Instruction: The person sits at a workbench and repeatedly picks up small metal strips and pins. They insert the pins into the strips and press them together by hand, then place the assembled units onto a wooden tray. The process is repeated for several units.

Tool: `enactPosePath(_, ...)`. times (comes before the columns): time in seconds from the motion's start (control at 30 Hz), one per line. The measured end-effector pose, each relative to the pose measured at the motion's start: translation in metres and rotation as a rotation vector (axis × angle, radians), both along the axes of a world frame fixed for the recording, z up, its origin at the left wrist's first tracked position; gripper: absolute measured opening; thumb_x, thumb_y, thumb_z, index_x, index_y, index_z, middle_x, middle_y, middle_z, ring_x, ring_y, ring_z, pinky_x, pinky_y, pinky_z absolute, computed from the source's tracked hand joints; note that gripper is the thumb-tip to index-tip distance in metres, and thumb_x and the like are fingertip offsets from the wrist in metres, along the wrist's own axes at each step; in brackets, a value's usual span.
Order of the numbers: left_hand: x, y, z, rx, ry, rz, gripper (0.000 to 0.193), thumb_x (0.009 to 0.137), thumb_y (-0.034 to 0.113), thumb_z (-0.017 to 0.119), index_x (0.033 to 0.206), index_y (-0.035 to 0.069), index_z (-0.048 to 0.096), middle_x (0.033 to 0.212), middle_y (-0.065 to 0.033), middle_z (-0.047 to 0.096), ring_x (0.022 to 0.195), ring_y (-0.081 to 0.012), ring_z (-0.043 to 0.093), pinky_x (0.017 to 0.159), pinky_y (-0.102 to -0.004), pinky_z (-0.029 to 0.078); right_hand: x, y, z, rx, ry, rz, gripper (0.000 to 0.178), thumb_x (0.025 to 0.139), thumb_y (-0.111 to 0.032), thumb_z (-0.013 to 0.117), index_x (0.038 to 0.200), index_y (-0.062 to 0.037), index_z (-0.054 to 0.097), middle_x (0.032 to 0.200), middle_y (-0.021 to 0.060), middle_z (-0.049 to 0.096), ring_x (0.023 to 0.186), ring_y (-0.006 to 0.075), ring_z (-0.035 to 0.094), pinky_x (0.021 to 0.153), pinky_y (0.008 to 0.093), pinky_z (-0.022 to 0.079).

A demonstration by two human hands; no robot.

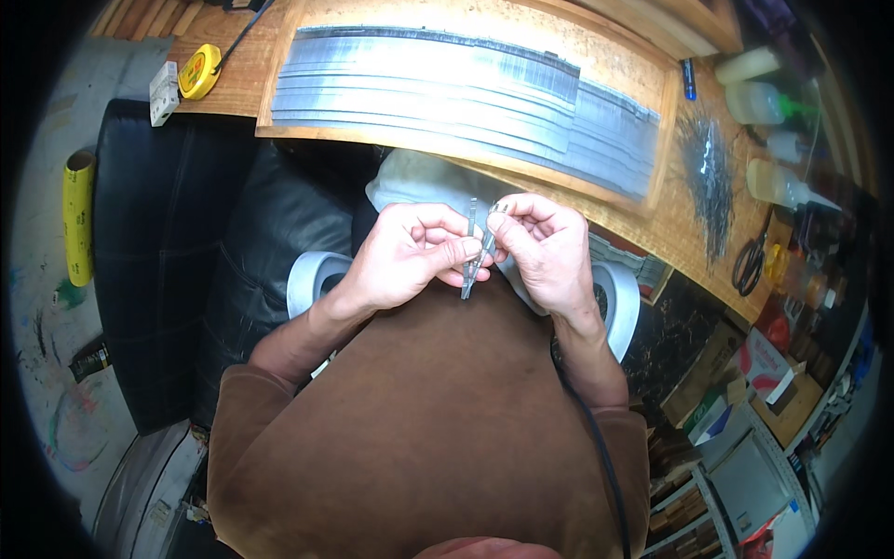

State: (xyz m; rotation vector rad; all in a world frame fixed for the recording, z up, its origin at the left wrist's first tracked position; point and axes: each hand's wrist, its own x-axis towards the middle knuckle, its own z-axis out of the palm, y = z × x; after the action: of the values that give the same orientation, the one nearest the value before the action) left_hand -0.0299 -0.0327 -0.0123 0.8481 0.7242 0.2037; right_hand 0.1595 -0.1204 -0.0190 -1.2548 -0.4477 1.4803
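Left hand (402,256) and right hand (554,256) pinch apparently 2 slim grey strips (470,271), off the tabletop (209,28)'s near edge.

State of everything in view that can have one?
Left hand: closed, pinching thin grey strips
Right hand: closed, pinching the strips too
Held strips: ends apart at top, close together at bottom
Stacked grey strips: laid in overlapping rows
Dark slivers: loosely heaped
Scissors: put down; open or shut unclear
Blue pen: lying down; cap too small to tell
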Motion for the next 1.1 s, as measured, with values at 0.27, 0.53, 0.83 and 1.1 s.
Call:
enactPosePath(0.27, -0.006, 0.003, -0.004, 0.191, -0.162, -0.091, 0.02, 0.104, 0.009, 0.07, 0.116, -0.006, 0.073, 0.1, -0.0113, 0.078, 0.092, -0.0155, 0.075, 0.079, -0.0275, 0.06, 0.005, -0.006, 0.012, 0.385, -0.34, 0.126, 0.004, 0.098, 0.004, 0.071, 0.097, 0.0071, 0.069, 0.092, 0.0089, 0.069, 0.074, 0.0129, 0.073, 0.064, 0.0244, 0.059)
enactPosePath(0.53, -0.002, 0.002, -0.002, 0.102, -0.127, -0.09, 0.021, 0.105, 0.013, 0.07, 0.117, -0.004, 0.073, 0.1, -0.0107, 0.078, 0.09, -0.0146, 0.076, 0.076, -0.0269, 0.062, 0.013, -0.01, 0.013, 0.174, 0.005, 0.105, 0.015, 0.099, 0.003, 0.072, 0.112, 0.0079, 0.071, 0.098, 0.0119, 0.073, 0.078, 0.0139, 0.071, 0.069, 0.0249, 0.059)
enactPosePath(0.83, -0.001, 0.006, -0.006, 0.026, -0.009, -0.156, 0.02, 0.105, 0.016, 0.069, 0.114, -0.002, 0.073, 0.102, -0.0117, 0.079, 0.088, -0.0158, 0.077, 0.075, -0.0278, 0.064, 0.007, -0.013, -0.009, 0.105, 0.012, 0.047, 0.024, 0.099, -0.005, 0.076, 0.121, 0.0055, 0.073, 0.097, 0.0097, 0.076, 0.078, 0.0083, 0.069, 0.066, 0.0215, 0.057)
enactPosePath(1.1, 0.003, 0.001, -0.014, 0.086, -0.02, -0.099, 0.019, 0.105, 0.013, 0.069, 0.114, -0.003, 0.072, 0.101, -0.0121, 0.079, 0.086, -0.0168, 0.078, 0.072, -0.0273, 0.063, 0.003, -0.017, -0.014, 0.068, 0.05, 0.013, 0.024, 0.099, -0.005, 0.075, 0.12, 0.0064, 0.071, 0.097, 0.0087, 0.075, 0.078, 0.0082, 0.069, 0.066, 0.021, 0.057)
